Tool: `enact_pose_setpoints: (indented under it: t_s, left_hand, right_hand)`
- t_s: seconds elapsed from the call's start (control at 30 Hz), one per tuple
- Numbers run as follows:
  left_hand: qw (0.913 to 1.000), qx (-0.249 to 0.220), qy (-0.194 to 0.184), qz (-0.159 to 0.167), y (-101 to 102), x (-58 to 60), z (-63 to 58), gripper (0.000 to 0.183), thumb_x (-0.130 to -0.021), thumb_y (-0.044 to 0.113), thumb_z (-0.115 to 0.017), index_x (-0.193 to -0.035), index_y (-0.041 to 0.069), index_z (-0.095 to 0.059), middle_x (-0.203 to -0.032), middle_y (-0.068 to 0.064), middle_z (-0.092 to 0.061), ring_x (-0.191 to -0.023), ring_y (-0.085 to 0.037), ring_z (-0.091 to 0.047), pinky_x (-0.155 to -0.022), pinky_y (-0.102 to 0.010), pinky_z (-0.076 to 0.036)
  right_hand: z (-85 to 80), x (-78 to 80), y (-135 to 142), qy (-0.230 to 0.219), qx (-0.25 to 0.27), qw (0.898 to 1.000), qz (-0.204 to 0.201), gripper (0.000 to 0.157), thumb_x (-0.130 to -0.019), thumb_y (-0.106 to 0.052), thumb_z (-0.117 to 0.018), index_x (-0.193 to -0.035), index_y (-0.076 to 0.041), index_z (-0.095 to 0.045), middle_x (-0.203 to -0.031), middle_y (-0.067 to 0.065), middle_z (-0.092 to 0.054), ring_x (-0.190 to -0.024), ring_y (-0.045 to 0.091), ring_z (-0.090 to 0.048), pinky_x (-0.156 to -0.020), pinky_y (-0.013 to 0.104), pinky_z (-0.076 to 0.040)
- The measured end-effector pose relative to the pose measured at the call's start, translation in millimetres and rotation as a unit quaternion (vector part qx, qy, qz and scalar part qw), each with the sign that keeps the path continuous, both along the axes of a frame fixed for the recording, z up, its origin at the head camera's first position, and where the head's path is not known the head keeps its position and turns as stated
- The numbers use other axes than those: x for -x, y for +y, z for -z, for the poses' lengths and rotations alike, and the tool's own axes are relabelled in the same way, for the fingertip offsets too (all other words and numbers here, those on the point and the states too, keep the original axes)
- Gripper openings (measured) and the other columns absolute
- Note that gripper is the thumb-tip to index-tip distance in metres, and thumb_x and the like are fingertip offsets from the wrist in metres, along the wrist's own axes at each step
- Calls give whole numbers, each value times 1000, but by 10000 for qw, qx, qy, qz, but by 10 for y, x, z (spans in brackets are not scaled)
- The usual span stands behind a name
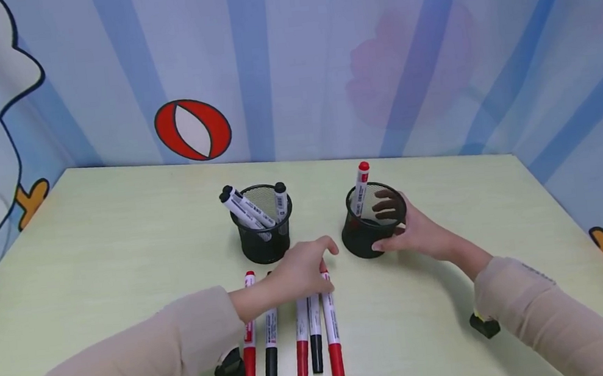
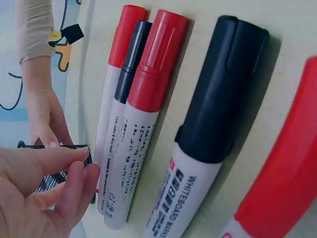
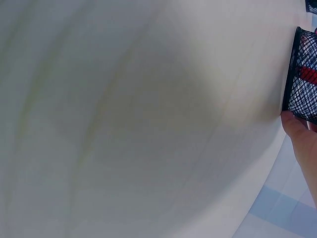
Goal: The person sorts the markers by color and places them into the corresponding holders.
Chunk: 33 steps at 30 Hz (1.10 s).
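Over the far ends of a row of whiteboard markers, my left hand (image 1: 300,269) hovers with loosely bent fingers. In the left wrist view its fingertips are beside the end of the outermost red marker (image 2: 117,44); no marker shows inside the fingers. My right hand (image 1: 421,233) grips a black mesh pen holder (image 1: 363,239) from its right side, with the thumb low in front and the other fingers behind. A red-capped marker (image 1: 361,188) leans inside that holder. In the right wrist view, the thumb (image 3: 296,130) presses the holder's base edge.
A second mesh pen holder (image 1: 265,248) with three black-capped markers stands left of the gripped one. On the table the row includes a black marker (image 1: 271,363) and a red marker (image 1: 250,362) at its left. A patterned curtain (image 1: 299,59) hangs behind the table.
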<state>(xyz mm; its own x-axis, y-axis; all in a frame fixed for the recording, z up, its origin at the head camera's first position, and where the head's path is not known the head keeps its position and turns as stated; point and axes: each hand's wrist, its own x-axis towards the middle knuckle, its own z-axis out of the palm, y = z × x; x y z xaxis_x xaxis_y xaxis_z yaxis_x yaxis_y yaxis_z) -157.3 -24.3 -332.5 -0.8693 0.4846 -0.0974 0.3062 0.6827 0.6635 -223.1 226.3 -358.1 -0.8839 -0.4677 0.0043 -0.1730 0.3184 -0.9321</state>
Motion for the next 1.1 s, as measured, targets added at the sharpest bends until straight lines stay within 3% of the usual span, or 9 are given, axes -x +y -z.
enact_pose_setpoints:
  t_s: [0.57,0.77,0.97,1.1]
  left_hand:
    - [9994,351,58,-11,136,53,34,46,-73,11,-78,-114,3,-58,-81,-2,-56,-71,-15,-51,-60,-22,-43]
    - [9978,635,164,135,204,94,43,39,-74,18,-79,-104,1,-61,-73,-1,-57,-60,-12,-51,-54,-20,-40]
    - [9979,603,-216,111,278,71,97,31,-74,20,-79,-87,4,-55,-60,0,-50,-49,-11,-48,-48,-20,-34]
    - [9984,460,-301,91,320,48,105,27,-76,18,-78,-85,5,-56,-57,1,-51,-46,-10,-48,-46,-19,-34]
  right_hand:
    - [-20,17,13,-7,-152,9999,-2,91,-74,-7,-78,-142,-7,-17,-141,17,-31,-129,34,-35,-103,55,-30]
    - [-39,13,9,91,-42,9999,-1,90,-74,-5,-77,-141,-7,-19,-140,17,-32,-128,34,-36,-103,55,-30]
    - [-10,-8,6,-10,-20,10000,-49,90,-74,-4,-77,-142,-5,-17,-141,19,-30,-129,36,-34,-104,56,-28]
    - [4,-1,16,31,-61,10000,-40,89,-75,-5,-77,-141,-7,-18,-140,17,-31,-129,34,-34,-104,57,-28]
